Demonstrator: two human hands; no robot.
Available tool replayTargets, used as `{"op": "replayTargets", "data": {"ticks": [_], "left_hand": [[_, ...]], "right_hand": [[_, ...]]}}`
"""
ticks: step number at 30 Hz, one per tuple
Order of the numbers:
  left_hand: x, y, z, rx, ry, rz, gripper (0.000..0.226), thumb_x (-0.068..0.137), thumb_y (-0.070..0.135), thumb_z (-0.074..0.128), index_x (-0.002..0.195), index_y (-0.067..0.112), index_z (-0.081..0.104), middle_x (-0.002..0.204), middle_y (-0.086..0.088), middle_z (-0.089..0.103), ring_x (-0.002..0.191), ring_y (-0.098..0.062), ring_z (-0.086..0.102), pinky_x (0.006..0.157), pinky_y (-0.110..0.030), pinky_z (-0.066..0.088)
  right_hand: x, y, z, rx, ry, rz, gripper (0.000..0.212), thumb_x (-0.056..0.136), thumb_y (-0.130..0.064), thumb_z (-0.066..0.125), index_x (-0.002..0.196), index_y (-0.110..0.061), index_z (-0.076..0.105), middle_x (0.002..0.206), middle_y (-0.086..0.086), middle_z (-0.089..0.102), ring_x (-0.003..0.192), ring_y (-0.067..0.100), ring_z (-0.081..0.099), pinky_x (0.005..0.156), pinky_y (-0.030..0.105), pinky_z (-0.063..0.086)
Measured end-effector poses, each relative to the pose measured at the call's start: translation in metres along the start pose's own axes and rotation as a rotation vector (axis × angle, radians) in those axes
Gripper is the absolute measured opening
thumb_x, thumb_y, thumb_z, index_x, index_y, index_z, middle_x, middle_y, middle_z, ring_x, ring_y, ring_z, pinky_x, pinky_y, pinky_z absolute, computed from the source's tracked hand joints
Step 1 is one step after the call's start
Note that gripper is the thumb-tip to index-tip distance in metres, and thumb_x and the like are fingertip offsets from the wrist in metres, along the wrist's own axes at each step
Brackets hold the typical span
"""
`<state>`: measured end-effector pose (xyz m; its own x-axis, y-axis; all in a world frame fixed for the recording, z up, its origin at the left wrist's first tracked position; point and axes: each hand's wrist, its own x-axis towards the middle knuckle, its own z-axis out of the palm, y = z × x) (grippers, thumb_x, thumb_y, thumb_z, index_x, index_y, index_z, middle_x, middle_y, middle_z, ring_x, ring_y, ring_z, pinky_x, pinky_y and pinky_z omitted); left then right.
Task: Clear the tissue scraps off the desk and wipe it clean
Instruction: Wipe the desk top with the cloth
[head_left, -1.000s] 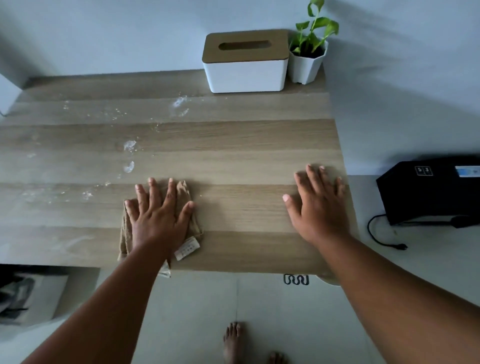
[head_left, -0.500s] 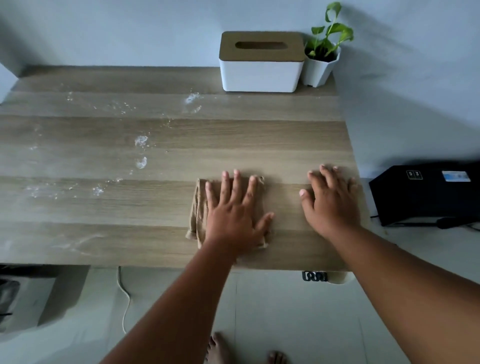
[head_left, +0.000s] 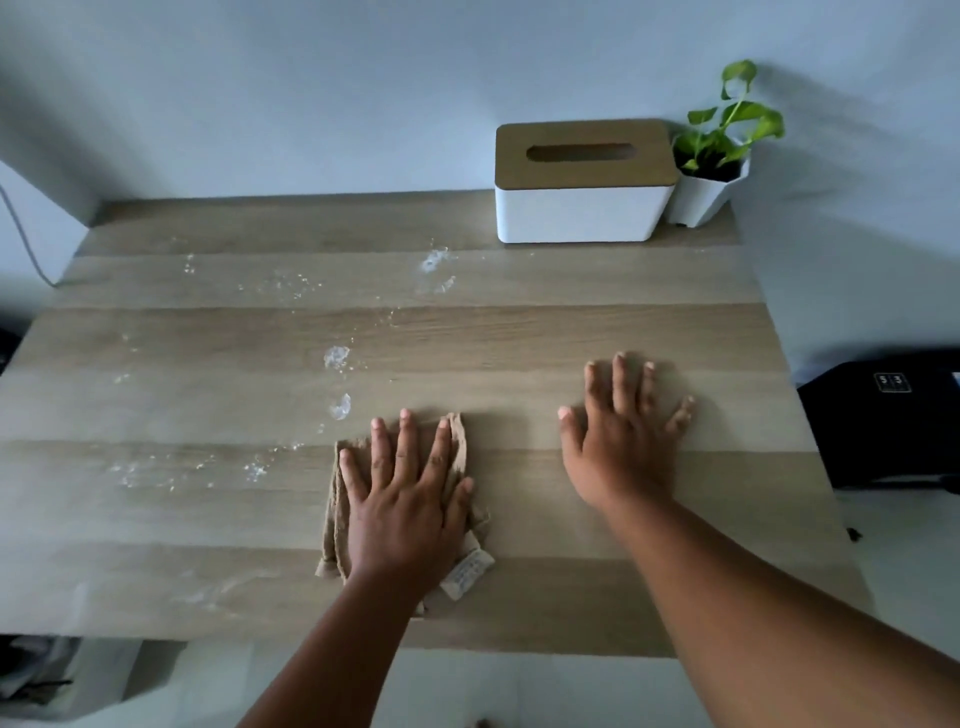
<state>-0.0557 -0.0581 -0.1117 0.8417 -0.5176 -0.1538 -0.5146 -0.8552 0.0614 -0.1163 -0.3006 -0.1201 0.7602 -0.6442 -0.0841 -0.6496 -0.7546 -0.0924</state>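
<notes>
Home room: desk (head_left: 571, 332), tissue box (head_left: 584, 208), potted plant (head_left: 719, 156).

— What's the room around you like?
— You face a plain pale wall (head_left: 363, 93) in dim, bluish light, and the wooden surface (head_left: 571, 332) is pushed right up against it.
— And at the back?
— You have a white tissue box (head_left: 584, 210) with a wooden lid beside a potted plant (head_left: 714, 156), in the far right corner.
— To your right?
— A black device (head_left: 888, 426) on a light floor (head_left: 893, 561). On your left, a thin cable (head_left: 23, 234) hangs down the wall.
</notes>
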Motion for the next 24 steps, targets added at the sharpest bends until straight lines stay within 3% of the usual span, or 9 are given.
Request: {"op": "replayTargets", "data": {"ticks": [3, 6, 11, 16, 19, 24], "left_hand": [[0.033, 0.016, -0.004, -0.021, 0.013, -0.093, 0.072, 0.099, 0.068, 0.009, 0.163, 0.038, 0.000, 0.173, -0.008, -0.006, 0.158, -0.034, -0.017, 0.122, -0.067, -0.002], [0.057, 0.035, -0.007, -0.049, 0.033, -0.086, 0.074, 0.099, 0.067, 0.018, 0.164, 0.034, 0.012, 0.173, -0.012, 0.004, 0.159, -0.036, -0.009, 0.121, -0.070, 0.000], [0.043, 0.060, 0.000, -0.050, 0.032, 0.172, 0.074, 0.100, 0.063, 0.028, 0.164, 0.028, 0.017, 0.173, -0.012, 0.008, 0.159, -0.035, -0.005, 0.122, -0.069, 0.005], [-0.012, 0.030, 0.012, -0.060, 0.070, 0.384, 0.064, 0.105, 0.057, 0.033, 0.162, 0.027, 0.030, 0.173, -0.005, 0.014, 0.160, -0.029, 0.006, 0.120, -0.067, 0.019], [-0.027, 0.001, 0.009, -0.042, 0.067, 0.325, 0.062, 0.103, 0.057, 0.036, 0.160, 0.031, 0.034, 0.173, -0.005, 0.016, 0.160, -0.030, 0.009, 0.119, -0.069, 0.018], [-0.011, -0.008, -0.001, -0.031, 0.019, 0.089, 0.067, 0.101, 0.058, 0.032, 0.163, 0.035, 0.023, 0.173, -0.009, 0.010, 0.160, -0.035, 0.002, 0.123, -0.068, 0.010]], "right_hand": [[0.001, 0.001, 0.001, -0.016, -0.014, -0.006, 0.070, 0.098, -0.059, 0.022, 0.161, -0.030, 0.025, 0.174, 0.003, 0.006, 0.159, 0.035, 0.002, 0.117, 0.075, 0.002], [0.003, -0.001, 0.001, -0.026, -0.013, 0.002, 0.071, 0.096, -0.059, 0.020, 0.161, -0.029, 0.027, 0.173, 0.003, 0.008, 0.159, 0.035, 0.003, 0.117, 0.075, 0.002], [0.005, -0.005, -0.006, -0.036, -0.051, 0.012, 0.070, 0.098, -0.058, 0.019, 0.162, -0.029, 0.023, 0.174, 0.003, 0.006, 0.159, 0.035, 0.001, 0.117, 0.075, 0.000], [0.004, -0.002, -0.006, -0.041, -0.061, 0.024, 0.068, 0.099, -0.058, 0.023, 0.161, -0.030, 0.024, 0.174, 0.002, 0.007, 0.159, 0.035, 0.002, 0.117, 0.076, 0.003], [0.004, -0.003, -0.006, -0.043, -0.063, 0.026, 0.070, 0.098, -0.059, 0.020, 0.161, -0.030, 0.024, 0.174, 0.002, 0.006, 0.159, 0.034, 0.002, 0.117, 0.075, 0.004], [0.004, -0.004, -0.006, -0.043, -0.061, 0.029, 0.070, 0.099, -0.059, 0.024, 0.162, -0.029, 0.023, 0.174, 0.003, 0.006, 0.159, 0.035, 0.003, 0.118, 0.075, 0.002]]}}
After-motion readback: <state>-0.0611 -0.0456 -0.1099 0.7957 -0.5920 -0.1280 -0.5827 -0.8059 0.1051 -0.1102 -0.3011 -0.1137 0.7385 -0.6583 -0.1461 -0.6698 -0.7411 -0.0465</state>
